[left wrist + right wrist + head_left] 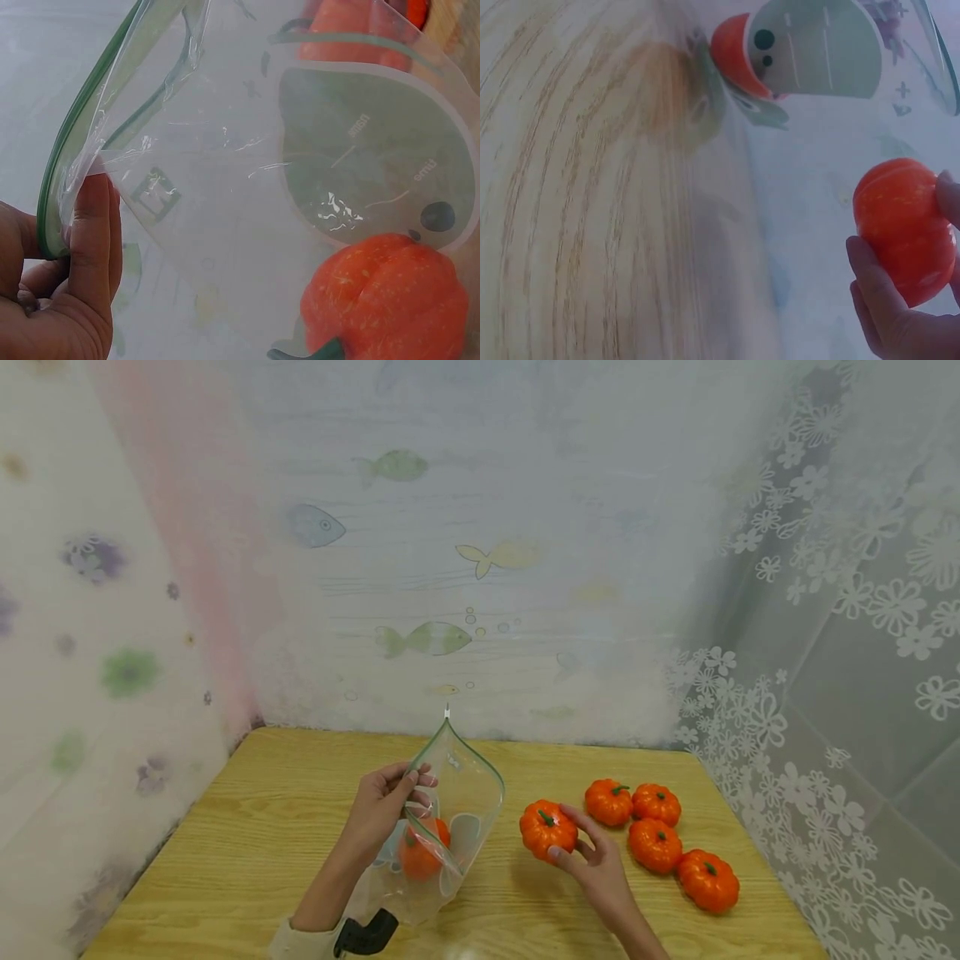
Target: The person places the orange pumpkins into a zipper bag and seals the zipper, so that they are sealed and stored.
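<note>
My left hand [390, 802] pinches the green-edged rim of a clear zip bag [476, 785], whose mouth gapes toward the right. Inside the bag lies one orange toy pumpkin [422, 853], seen through the plastic; the left wrist view shows this pumpkin [386, 300] with its dark green stem beside a printed green shape. Fingers and thumb of my right hand [596, 864] hold another orange pumpkin [548, 829] over the table, just right of the bag. In the right wrist view this held pumpkin [904, 229] sits between thumb and fingertips.
Several more orange pumpkins [655, 846] cluster on the right side of the wooden table [277, 802]. A wall with fish drawings [435, 637] rises behind the table, and a flower-patterned curtain [795, 793] hangs along the right edge.
</note>
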`<action>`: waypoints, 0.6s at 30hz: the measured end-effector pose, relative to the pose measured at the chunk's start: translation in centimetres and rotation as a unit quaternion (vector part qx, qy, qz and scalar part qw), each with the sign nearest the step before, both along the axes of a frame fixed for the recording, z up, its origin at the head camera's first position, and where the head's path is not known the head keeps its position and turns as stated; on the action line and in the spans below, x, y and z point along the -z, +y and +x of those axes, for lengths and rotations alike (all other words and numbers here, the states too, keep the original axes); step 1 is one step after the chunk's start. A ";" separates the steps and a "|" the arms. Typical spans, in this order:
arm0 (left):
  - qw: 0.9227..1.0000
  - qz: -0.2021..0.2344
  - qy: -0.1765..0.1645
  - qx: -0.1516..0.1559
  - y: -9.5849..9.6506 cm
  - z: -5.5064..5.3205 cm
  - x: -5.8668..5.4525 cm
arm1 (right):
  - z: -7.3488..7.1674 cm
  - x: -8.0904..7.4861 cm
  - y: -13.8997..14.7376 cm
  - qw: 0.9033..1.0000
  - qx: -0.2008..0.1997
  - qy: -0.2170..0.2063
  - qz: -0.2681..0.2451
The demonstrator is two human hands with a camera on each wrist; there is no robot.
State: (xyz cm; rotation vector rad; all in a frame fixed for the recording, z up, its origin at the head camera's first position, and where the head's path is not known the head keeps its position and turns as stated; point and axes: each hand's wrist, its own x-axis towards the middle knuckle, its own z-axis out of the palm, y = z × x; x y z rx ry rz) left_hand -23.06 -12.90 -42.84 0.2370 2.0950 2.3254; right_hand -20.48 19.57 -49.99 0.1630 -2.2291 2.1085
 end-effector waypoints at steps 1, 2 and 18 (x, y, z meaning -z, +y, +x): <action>1.000 0.000 0.001 0.001 0.0 0.0 0.0 | 0.0 0.1 -0.1 1.000 0.003 0.007 0.000; 1.000 0.000 0.001 0.001 -0.1 0.0 0.0 | 0.0 0.2 -0.2 1.000 0.006 0.015 0.000; 1.000 0.005 0.001 0.001 -0.2 -0.2 0.2 | 0.8 0.0 -1.4 0.994 -0.005 0.074 -0.081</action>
